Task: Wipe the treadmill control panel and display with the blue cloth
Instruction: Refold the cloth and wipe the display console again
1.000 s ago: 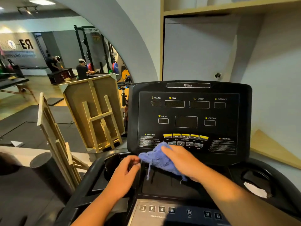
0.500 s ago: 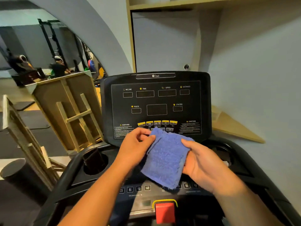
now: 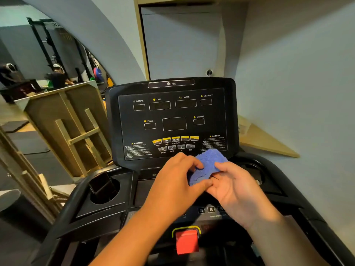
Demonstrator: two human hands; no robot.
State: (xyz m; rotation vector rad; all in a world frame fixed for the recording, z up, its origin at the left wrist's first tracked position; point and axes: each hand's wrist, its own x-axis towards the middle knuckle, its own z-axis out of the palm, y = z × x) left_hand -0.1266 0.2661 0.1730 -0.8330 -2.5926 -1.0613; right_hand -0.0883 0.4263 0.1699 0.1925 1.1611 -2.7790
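The black treadmill display [image 3: 172,120] stands upright in front of me, with dark readout windows and a row of yellow buttons [image 3: 175,140] near its lower edge. Below it lies the control panel [image 3: 211,210] with numbered keys and a red stop button [image 3: 187,242]. A folded blue cloth [image 3: 206,164] is held just below the display's lower edge, off the panel. My left hand [image 3: 176,181] grips its left side with fingers curled over it. My right hand [image 3: 234,189] holds its right side, thumb on top.
A black cup holder [image 3: 103,191] with a dark object sits left of the console; another recess [image 3: 253,169] is on the right. Wooden frames [image 3: 73,127] lean to the left. A grey wall and a wooden shelf [image 3: 265,141] are close on the right. A mirror at the far left shows people.
The cloth has been lifted off the display's bottom edge and folded smaller between both hands. My left hand left the console to take it. The camera moved back and right.
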